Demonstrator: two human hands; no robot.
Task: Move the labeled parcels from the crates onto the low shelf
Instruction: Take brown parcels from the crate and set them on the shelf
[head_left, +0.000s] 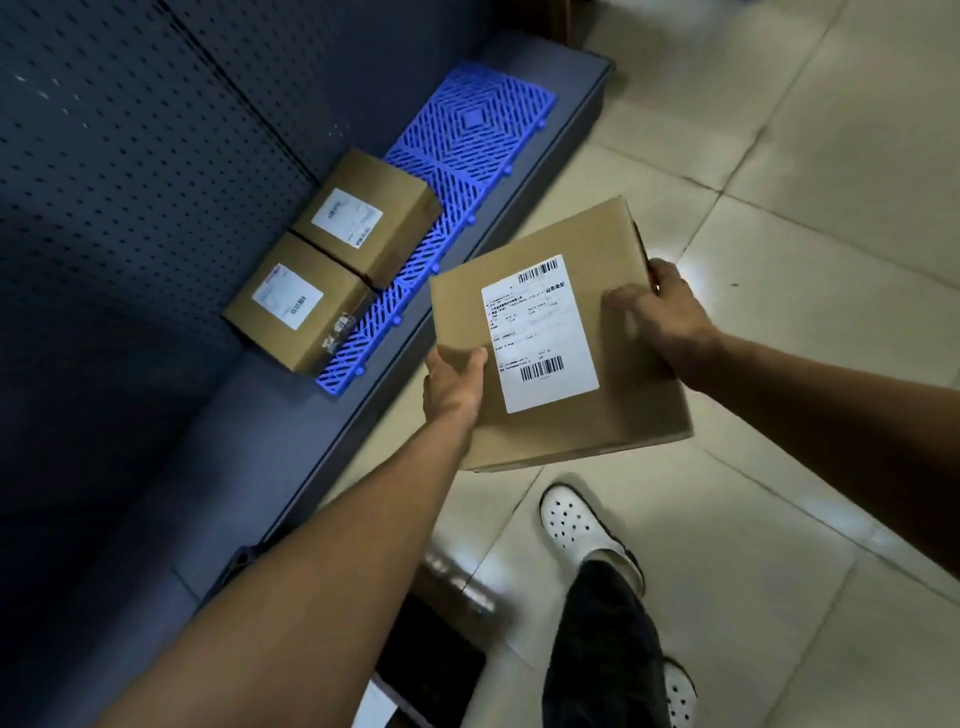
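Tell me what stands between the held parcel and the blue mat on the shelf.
Nothing visible does. The held parcel is over the floor beside the low shelf; two shelved parcels sit on the blue mat; its far end is bare.

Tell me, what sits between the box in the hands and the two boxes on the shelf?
Head view: only bare blue mat and the shelf edge separate the held box from the near box and far box.

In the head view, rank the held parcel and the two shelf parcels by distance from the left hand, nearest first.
1. The held parcel, gripped by the left hand at its near-left corner.
2. The near shelf parcel, to the left on the blue mat.
3. The far shelf parcel, right behind it on the mat.
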